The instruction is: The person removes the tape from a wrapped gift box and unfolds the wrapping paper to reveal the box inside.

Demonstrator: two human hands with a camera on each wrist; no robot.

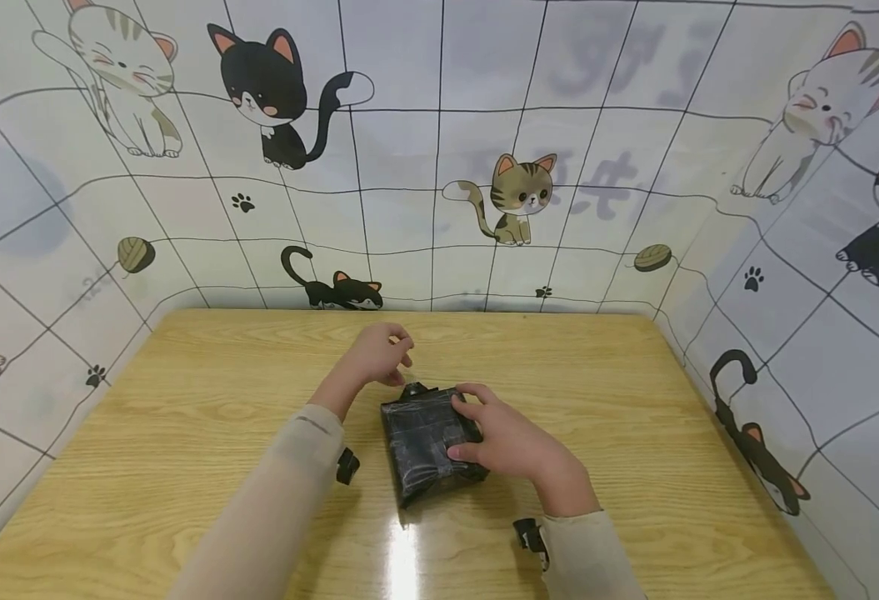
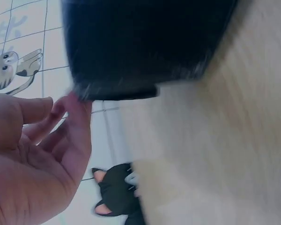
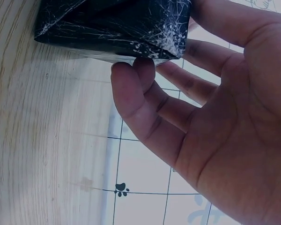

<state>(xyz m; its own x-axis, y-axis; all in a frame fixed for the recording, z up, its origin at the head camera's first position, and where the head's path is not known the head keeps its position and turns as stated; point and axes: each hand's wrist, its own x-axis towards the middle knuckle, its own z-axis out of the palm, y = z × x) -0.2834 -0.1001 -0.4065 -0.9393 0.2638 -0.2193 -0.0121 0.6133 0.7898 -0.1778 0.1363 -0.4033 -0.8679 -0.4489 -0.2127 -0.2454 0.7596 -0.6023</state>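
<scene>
A black package (image 1: pixel 427 442), wrapped in shiny, creased and scuffed plastic, is at the middle of the table, tilted in the head view. My right hand (image 1: pixel 510 433) grips its right side, thumb and fingers spread along that edge. Up close, the right wrist view shows the package's scuffed corner (image 3: pixel 166 40) against those fingers. Just beyond the far left edge is my left hand (image 1: pixel 379 354), its fingers loosely bent and the thumb apart from them. A small black piece (image 1: pixel 414 389) sticks up there. In the left wrist view, fingertips (image 2: pixel 77 101) reach the package's dark edge.
The wooden table (image 1: pixel 222 375) has light grain and a bright reflection near the front. Cat-patterned white walls (image 1: pixel 402 150) stand behind it and at both sides. Small black wrist devices (image 1: pixel 347 466) show beside both sleeves.
</scene>
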